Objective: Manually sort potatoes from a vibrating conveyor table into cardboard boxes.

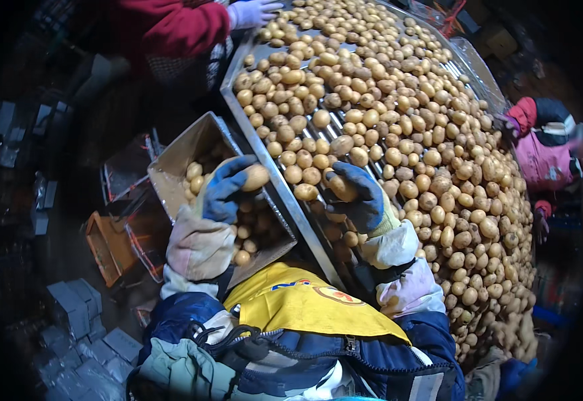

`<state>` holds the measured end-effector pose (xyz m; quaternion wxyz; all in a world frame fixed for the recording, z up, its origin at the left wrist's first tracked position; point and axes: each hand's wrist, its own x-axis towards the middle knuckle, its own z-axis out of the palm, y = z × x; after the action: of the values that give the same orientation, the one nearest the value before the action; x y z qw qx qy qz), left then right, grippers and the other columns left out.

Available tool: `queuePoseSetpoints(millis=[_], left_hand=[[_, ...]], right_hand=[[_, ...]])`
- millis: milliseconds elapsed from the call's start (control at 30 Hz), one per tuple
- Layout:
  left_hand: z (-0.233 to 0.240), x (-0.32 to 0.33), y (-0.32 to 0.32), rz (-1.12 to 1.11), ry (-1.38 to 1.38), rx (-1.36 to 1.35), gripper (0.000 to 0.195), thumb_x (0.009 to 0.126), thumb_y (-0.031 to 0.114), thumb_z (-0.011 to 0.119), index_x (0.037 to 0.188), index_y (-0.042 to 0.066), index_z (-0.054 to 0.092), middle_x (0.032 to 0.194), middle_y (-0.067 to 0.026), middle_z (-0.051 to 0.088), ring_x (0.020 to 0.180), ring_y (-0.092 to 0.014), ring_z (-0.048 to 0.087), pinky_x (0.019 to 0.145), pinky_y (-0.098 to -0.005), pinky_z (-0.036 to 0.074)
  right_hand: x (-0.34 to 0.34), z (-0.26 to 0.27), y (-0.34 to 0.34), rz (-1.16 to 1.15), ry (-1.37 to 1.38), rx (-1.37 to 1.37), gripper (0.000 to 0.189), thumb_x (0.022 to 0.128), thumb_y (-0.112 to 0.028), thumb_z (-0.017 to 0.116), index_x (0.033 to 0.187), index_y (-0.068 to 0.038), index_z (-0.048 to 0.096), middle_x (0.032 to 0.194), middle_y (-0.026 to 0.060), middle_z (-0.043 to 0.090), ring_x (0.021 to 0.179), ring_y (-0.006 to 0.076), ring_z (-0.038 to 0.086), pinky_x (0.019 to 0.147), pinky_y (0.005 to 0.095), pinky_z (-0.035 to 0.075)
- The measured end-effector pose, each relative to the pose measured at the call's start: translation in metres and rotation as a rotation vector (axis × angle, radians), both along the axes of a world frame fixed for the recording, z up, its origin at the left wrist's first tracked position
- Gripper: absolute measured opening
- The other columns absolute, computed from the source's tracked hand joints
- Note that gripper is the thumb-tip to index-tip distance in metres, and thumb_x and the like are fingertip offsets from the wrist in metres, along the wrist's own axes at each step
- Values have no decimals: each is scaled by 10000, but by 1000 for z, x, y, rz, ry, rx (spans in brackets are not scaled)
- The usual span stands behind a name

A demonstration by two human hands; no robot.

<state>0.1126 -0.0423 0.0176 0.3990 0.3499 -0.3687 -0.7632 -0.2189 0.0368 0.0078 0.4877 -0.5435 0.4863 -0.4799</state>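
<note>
My left hand, in a blue-coated work glove, grips a potato above a plastic-lined cardboard box that holds more potatoes. Another potato is in my right hand, gloved the same way, over the near part of the sorting table. The metal rim of this table runs between my two hands. Potatoes cover most of its surface, and steel rollers show through gaps among them.
A co-worker in a red sleeve and pale glove reaches over the table's far left. Another person in a pink apron stands at the right side. An orange crate and stacked grey boxes are at the left.
</note>
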Motion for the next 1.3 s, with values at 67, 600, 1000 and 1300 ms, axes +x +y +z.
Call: queuePoseSetpoints(millis=[67,600,1000,1300], left_hand=[[-13,42,19,124,-176,72,467,1093,254,631,1500,34,566,1364,-107,681,1236,-236,688,977,-387,610],[-43,-126,94,-240,-1173,-1124,735,953,481,712,1605,226,488,1654,-278,386,1534,-539,332,1288,-648,185],[-53,-144,-99,-474,-1515,-995,935,848,341,786,1675,263,357,1720,-208,319,1581,-460,299,1285,-614,224],[-87,-157,-217,-311,-1421,-948,577,1048,334,513,1622,348,460,1709,-193,366,1601,-476,267,1304,-616,212]], right_hand=[[28,8,-3,24,-254,191,592,946,27,732,1512,-40,569,1498,143,594,1391,270,573,1069,396,562],[14,26,103,196,1486,283,845,917,-265,733,1651,-86,354,1633,289,393,1470,529,419,1166,610,399],[46,-35,-101,-66,1367,153,661,985,-197,577,1626,-204,417,1716,177,351,1358,425,558,1060,634,490],[34,-54,-215,-67,1434,188,637,1051,-270,485,1672,-238,344,1750,213,277,1455,455,528,1194,588,437]])
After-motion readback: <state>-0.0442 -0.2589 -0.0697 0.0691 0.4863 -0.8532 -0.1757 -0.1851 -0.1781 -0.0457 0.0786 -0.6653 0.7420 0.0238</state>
